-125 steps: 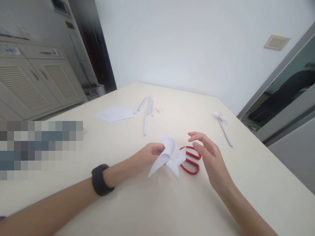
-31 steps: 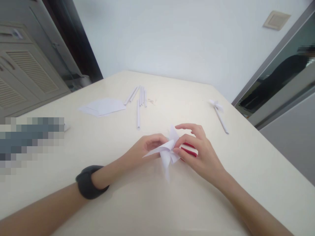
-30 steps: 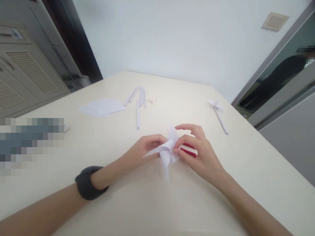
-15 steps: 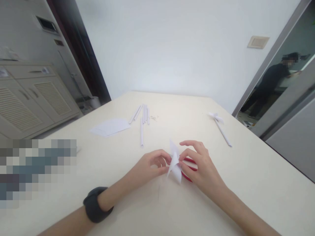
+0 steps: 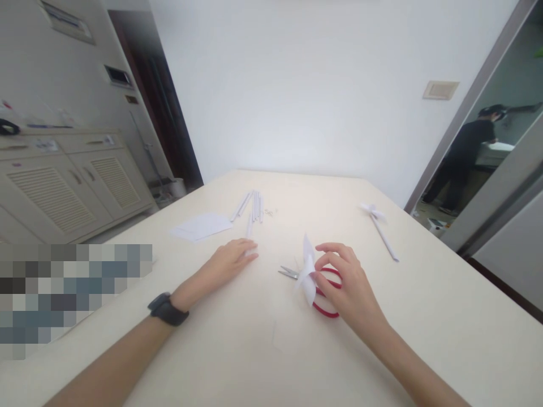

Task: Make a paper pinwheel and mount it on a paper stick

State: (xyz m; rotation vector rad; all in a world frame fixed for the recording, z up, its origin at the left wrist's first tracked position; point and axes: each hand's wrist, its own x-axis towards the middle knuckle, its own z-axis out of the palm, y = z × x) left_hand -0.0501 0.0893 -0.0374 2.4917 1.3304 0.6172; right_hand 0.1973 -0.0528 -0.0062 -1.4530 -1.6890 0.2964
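We had open table (image 5: 237,350) in front of us and wide bare surface off to the right. Between our hands lay the red scissors (image 5: 316,288), under the folded paper pinwheel (image 5: 307,275). Further ahead, the rolled paper sticks (image 5: 251,207) and paper sheets (image 5: 202,226) crowded the left hand (image 5: 231,261); a finished pinwheel (image 5: 379,226) sat far right.

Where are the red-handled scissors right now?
The red-handled scissors lie flat on the table, just right of centre in the head view, partly hidden behind the folded paper pinwheel that the right hand holds.
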